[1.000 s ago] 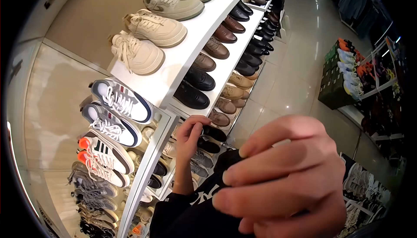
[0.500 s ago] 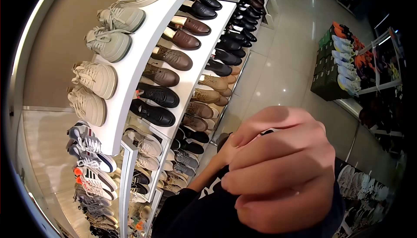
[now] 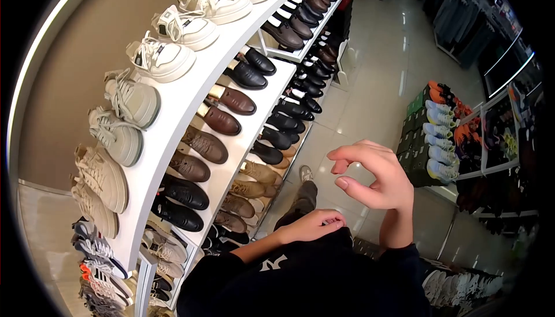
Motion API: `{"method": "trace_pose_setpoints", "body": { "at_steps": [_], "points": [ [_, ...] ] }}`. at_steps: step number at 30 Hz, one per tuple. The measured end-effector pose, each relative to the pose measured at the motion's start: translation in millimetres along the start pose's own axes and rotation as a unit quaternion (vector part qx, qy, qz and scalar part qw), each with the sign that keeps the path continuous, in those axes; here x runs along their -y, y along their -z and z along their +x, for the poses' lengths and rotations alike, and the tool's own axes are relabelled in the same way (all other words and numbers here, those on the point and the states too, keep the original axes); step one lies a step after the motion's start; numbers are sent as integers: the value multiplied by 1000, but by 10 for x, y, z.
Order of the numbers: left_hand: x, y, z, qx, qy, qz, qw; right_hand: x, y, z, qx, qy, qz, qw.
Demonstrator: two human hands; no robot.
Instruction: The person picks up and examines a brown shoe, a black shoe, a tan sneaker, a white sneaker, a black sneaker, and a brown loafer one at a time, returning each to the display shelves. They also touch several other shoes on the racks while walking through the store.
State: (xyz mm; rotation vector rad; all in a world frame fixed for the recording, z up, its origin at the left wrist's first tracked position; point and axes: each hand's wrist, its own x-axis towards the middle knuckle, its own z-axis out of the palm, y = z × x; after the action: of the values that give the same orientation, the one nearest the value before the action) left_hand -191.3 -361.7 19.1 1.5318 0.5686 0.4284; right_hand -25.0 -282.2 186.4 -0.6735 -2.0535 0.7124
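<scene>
My right hand (image 3: 373, 175) is raised in front of my body, its thumb and index finger curved with a gap between them, and nothing is in it. Lower and to its left, my left hand (image 3: 318, 225) rests near the front of my dark top (image 3: 306, 271) with its fingers curled; anything inside them is hidden. Neither hand touches the shoes. Nearest on the left is a curved white shelf (image 3: 193, 91) bearing pale sneakers (image 3: 163, 58). Brown lace-up shoes (image 3: 205, 144) and black shoes (image 3: 176, 213) stand on the tier below.
Lower racks hold black dress shoes (image 3: 283, 121) and tan shoes (image 3: 248, 187). Across the tiled floor (image 3: 370, 80) stand dark boxes with bright sneakers (image 3: 442, 143) beside them. Clothes (image 3: 457, 19) hang at the upper right. White sneakers (image 3: 457, 287) stand at the lower right.
My right hand has moved away from the camera and its curled fingers have opened. My left hand now shows more fully. The view has shifted, bringing more pale sneakers and the hanging clothes in.
</scene>
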Motion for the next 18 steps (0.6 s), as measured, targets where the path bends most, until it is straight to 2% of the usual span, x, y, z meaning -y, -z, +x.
{"method": "trace_pose_setpoints", "body": {
  "at_steps": [2,4,6,8,9,11,13,14,16,18],
  "points": [
    [10,207,289,42,-11,-9,999,-290,116,164,22,-17,-16,999],
    [30,557,584,50,-41,11,998,-607,218,384,1,-110,63,992],
    [-40,928,849,20,-50,60,997,-913,379,694,36,-125,38,991],
    [-170,1355,1095,-33,-74,73,994,-1237,478,1082,14,-137,54,989],
    [-280,1582,1187,-73,-79,82,991,-1380,521,1288,11,-153,90,984],
    [-506,2054,1281,-176,-105,140,969,-1628,528,1796,-15,-124,66,990],
    [-828,2436,1234,-295,-149,202,922,-1817,520,2320,-19,-61,7,998],
    [-1060,2573,1155,-353,-166,219,894,-1888,499,2546,-29,-64,5,998],
    [-1398,2836,972,-410,-212,276,843,-2092,442,2954,-54,-18,-53,997],
    [-1615,2943,872,-510,-143,234,816,-2375,321,3296,-61,13,-82,995]
  ]
}}
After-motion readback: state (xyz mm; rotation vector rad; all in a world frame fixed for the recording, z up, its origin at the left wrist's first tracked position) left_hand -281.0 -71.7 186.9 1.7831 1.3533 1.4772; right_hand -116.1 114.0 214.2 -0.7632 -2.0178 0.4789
